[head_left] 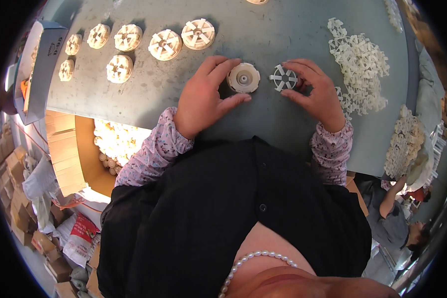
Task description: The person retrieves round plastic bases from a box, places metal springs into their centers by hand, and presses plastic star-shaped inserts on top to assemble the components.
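Note:
My left hand is closed round the side of a cream round plastic base, thumb at its near edge and fingers along its far edge. The open face of the base points up and shows a ringed centre. Just to the right, my right hand pinches a white spoked plastic ring between thumb and fingers. A small gap separates the two parts. Farther left on the table stand several round cream pieces topped with spoked rings. To the right of my right hand lies a loose heap of white plastic parts.
The grey table spans the far side. Below its left edge, an open cardboard box holds many cream round parts. A shallow box stands at the left end. Another person works at the right, near a second heap.

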`<state>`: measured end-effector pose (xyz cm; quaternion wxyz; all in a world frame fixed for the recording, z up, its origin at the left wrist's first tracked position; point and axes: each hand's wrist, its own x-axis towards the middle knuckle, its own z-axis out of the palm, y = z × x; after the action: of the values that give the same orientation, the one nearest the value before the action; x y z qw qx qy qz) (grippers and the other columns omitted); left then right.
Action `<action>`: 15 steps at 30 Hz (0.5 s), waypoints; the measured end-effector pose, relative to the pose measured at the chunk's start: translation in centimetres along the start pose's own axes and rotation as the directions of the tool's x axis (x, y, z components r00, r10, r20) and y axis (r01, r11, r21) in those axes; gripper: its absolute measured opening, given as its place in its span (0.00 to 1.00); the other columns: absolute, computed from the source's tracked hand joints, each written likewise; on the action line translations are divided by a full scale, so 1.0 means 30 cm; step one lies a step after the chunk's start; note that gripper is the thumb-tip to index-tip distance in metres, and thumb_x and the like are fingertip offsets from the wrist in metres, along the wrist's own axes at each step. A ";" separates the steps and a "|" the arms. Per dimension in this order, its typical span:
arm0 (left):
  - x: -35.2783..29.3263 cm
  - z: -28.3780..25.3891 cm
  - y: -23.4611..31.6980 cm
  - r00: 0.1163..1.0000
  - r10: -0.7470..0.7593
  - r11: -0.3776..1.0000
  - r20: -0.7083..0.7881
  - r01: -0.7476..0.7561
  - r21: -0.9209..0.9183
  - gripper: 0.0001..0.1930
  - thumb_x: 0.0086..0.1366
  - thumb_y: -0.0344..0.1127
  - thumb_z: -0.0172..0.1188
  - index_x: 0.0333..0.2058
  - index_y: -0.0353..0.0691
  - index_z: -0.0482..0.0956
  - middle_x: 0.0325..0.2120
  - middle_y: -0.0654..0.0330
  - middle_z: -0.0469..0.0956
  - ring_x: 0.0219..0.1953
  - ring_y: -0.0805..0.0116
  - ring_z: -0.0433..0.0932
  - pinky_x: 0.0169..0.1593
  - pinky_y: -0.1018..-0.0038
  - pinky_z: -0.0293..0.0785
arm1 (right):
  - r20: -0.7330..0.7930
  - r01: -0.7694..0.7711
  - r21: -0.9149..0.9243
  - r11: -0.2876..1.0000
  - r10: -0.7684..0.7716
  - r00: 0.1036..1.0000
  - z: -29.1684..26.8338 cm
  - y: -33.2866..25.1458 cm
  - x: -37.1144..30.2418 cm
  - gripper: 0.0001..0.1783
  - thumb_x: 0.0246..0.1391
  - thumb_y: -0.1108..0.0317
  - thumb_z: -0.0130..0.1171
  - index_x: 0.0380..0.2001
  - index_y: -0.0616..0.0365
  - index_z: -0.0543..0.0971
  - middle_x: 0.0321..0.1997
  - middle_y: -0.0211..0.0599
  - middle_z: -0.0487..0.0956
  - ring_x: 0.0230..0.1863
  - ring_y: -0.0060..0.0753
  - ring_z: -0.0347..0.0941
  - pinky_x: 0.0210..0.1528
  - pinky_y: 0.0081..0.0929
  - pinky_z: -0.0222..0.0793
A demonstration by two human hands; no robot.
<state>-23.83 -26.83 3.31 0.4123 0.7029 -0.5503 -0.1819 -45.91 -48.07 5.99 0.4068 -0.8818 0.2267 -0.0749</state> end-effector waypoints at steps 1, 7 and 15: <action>0.000 0.006 -0.003 1.000 -0.002 1.000 -0.003 0.002 -0.003 0.36 0.56 0.39 0.82 0.62 0.39 0.79 0.57 0.52 0.77 0.48 0.51 0.84 0.49 0.63 0.84 | -0.005 -0.014 -0.013 1.000 0.014 1.000 -0.001 -0.003 0.001 0.33 0.47 0.74 0.80 0.60 0.55 0.85 0.62 0.32 0.81 0.36 0.23 0.75 0.40 0.24 0.77; 0.006 0.028 0.001 1.000 -0.015 1.000 -0.027 0.015 -0.022 0.29 0.61 0.38 0.79 0.59 0.40 0.82 0.55 0.55 0.80 0.48 0.57 0.83 0.48 0.68 0.80 | -0.146 0.025 -0.001 1.000 -0.025 0.989 0.021 -0.067 0.009 0.31 0.49 0.72 0.81 0.59 0.56 0.85 0.59 0.34 0.83 0.36 0.23 0.76 0.38 0.23 0.78; -0.004 0.036 -0.025 0.998 0.025 0.996 -0.055 -0.030 -0.085 0.24 0.64 0.34 0.76 0.58 0.42 0.84 0.54 0.56 0.80 0.47 0.61 0.83 0.46 0.69 0.79 | -0.137 0.093 0.045 0.995 -0.086 0.987 0.064 -0.129 0.019 0.30 0.51 0.69 0.81 0.59 0.55 0.86 0.58 0.33 0.83 0.36 0.24 0.77 0.39 0.22 0.79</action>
<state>-24.17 -27.08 2.05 0.4592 0.6815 -0.5404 -0.1808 -43.48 -44.83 7.59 0.4090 -0.8733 0.2118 -0.1585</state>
